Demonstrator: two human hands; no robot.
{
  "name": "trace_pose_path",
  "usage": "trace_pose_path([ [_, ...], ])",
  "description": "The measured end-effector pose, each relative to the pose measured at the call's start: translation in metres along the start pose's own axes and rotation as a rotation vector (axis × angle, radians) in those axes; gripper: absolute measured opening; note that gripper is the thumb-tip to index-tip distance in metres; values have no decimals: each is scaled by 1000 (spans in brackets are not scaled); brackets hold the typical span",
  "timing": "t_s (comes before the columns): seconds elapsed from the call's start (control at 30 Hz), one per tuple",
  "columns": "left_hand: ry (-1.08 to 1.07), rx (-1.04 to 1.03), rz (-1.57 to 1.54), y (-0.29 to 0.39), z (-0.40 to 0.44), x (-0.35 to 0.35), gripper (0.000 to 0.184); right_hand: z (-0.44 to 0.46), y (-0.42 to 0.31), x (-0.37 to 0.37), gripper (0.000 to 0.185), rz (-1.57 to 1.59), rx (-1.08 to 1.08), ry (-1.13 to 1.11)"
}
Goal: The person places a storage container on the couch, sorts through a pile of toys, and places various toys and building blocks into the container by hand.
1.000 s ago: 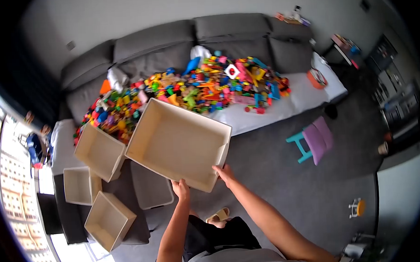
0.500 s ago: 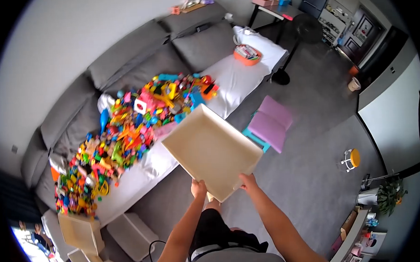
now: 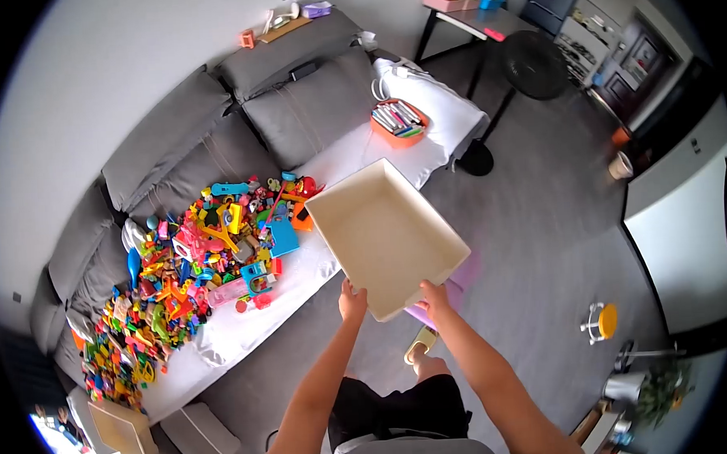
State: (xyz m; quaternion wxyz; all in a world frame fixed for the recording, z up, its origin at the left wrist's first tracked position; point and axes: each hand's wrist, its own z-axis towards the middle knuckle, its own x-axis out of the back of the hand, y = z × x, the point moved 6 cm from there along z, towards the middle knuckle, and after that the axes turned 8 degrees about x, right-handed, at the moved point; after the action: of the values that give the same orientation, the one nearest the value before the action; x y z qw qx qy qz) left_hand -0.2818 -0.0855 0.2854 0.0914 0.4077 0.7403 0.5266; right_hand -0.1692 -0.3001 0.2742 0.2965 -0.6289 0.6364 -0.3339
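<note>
A cream rectangular storage bin (image 3: 384,238) hangs in front of me, its open top facing up and nothing inside. My left hand (image 3: 353,300) grips its near left edge, thumb over the rim. On the near right edge, my right hand (image 3: 435,297) is closed the same way. To the left, a wide heap of colourful toys (image 3: 191,267) covers much of the sofa's white seat cover (image 3: 246,333). Partly hidden beneath the bin is a purple chair (image 3: 460,275).
An orange basket of markers (image 3: 399,122) sits on the far sofa end. Beyond it stand a black fan (image 3: 532,65) and a table (image 3: 472,21). More bins (image 3: 122,431) are at lower left, a yellow stool (image 3: 605,321) at right. My slippered foot (image 3: 420,344) is on the grey floor.
I have stepped forward along the sofa and the view has shifted. The bin, still in both hands, now covers most of the purple chair. The toy heap appears farther left.
</note>
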Motion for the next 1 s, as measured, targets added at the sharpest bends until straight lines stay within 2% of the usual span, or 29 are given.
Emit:
trace_pose_path([
  [0.13,43,-19,-178,-13,75,-65,52,95,-30,-32,37,15,-62,-109],
  [0.2,39,-51,-298,-12,106,-84,50,134,-45,-50,33,-14,-98,-93],
  [0.43,-49,-7,-320,9,217,-111,43,269,-45,-143,20,-15,-190,-47],
  [0.57,-143,-41,-226,3,280,-122,45,305,-61,-196,26,132,-155,-186],
  [0.6,-135,-48,-183,-14,297,-129,44,314,-63,-206,29,163,-191,-295],
  [0.7,-101,-49,-151,0,307,-128,44,373,-34,-214,28,198,-300,-375],
  [0.87,-106,165,-219,5,313,-136,44,391,-37,-204,32,-169,-455,-371],
  [0.97,23,209,-333,-16,316,-151,44,394,-42,-204,33,-272,-508,-422],
  [1.0,53,265,-334,-14,315,-154,43,397,-40,-203,35,-264,-588,-421],
])
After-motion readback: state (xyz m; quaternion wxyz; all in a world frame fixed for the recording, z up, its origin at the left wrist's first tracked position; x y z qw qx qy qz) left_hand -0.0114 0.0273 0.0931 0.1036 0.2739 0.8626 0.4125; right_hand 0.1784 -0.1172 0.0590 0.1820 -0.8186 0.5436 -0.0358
